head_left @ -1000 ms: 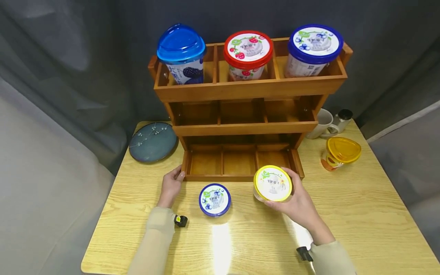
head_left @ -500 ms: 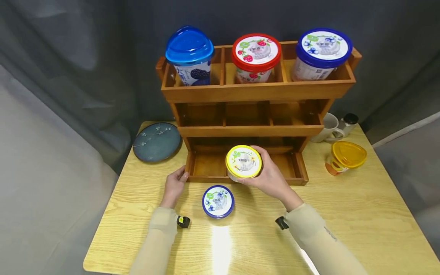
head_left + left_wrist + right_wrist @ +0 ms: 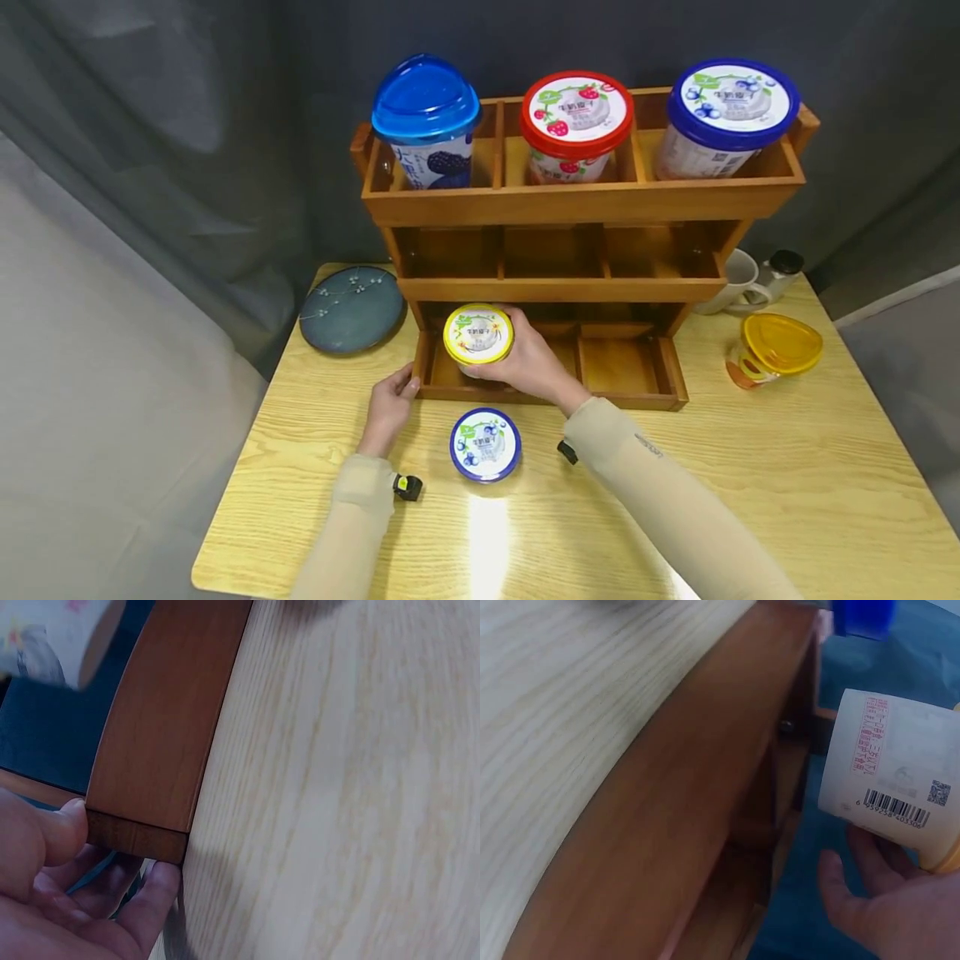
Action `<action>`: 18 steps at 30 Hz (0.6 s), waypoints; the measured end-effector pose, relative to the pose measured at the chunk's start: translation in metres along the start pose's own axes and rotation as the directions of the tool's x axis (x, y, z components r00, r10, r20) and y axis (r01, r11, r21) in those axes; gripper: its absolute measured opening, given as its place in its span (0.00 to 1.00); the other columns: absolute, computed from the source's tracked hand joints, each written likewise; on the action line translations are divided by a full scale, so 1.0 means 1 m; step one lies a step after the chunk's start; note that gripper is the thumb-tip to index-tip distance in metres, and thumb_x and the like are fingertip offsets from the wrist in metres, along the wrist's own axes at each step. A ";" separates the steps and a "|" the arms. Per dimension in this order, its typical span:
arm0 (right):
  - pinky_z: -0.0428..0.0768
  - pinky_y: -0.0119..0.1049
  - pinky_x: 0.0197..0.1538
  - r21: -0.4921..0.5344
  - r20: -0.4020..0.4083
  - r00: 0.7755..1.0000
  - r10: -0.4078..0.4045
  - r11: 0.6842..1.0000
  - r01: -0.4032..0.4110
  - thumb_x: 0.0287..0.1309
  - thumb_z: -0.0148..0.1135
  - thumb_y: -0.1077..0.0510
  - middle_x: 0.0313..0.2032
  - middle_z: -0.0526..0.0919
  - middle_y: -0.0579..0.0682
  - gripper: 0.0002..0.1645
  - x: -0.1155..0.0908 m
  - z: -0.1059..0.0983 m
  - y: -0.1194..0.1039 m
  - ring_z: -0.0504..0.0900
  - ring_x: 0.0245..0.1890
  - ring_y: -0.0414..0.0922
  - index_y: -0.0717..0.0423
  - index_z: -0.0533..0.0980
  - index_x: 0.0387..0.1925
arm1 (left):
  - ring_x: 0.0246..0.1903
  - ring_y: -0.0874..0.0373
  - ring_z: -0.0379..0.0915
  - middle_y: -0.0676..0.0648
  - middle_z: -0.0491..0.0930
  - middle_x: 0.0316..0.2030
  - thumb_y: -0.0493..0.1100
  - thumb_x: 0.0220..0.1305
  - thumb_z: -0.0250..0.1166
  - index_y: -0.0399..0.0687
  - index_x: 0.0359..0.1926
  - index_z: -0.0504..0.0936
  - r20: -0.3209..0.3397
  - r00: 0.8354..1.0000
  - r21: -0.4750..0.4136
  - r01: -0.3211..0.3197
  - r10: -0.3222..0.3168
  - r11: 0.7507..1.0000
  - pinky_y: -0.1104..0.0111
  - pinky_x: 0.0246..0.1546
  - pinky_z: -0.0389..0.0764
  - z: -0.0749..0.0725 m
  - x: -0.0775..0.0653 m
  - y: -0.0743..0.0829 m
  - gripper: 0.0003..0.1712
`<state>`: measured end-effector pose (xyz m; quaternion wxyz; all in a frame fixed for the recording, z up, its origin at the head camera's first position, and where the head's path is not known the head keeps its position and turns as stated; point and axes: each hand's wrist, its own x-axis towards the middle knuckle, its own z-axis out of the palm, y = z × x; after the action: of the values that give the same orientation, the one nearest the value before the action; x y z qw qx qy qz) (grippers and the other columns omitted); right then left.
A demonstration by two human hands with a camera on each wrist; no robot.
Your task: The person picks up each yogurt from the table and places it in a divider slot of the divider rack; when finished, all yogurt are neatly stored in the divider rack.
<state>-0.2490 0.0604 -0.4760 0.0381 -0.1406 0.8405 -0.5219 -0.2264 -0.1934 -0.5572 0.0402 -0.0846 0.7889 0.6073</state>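
A tub with a yellow lid [image 3: 478,333] is in the grip of my right hand [image 3: 525,362], over the left compartment of the wooden rack's lowest tier. The right wrist view shows the tub's white side with its barcode [image 3: 896,808] and the fingers curled against it. My left hand [image 3: 392,408] holds the front left corner of the three-tier wooden rack [image 3: 562,290]; in the left wrist view its thumb and fingers pinch that corner. On the table in front of the rack stands a blue-lidded blueberry tub [image 3: 486,444], touched by neither hand.
Across the top tier sit a blue domed-lid cup [image 3: 426,117], a red-lidded strawberry tub [image 3: 576,117] and a larger blue-lidded tub [image 3: 731,108]. A dark plate [image 3: 352,310] lies left of the rack. To the right stand a mug [image 3: 735,279], a black-capped jar [image 3: 780,271] and an orange-lidded cup [image 3: 776,346].
My right hand has carried the yellow-lidded tub leftward, from in front of the lowest tier's right compartment to over its left one. The left hand stays at the rack's corner.
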 end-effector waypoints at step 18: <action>0.56 0.62 0.63 -0.292 0.039 0.999 0.012 0.956 0.000 0.36 0.78 0.29 0.59 0.75 0.52 0.69 0.032 0.038 0.020 0.76 0.56 0.53 0.53 0.54 0.73 | 0.62 0.48 0.71 0.37 0.74 0.62 0.37 0.74 0.57 0.36 0.67 0.71 -0.031 1.000 -0.004 -0.005 0.004 1.000 0.61 0.60 0.74 0.003 0.001 -0.001 0.24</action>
<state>-0.2757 0.0271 -0.5086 0.0354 -0.1528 0.9078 -0.3890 -0.2273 -0.1911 -0.5591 0.0266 -0.0922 0.7885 0.6076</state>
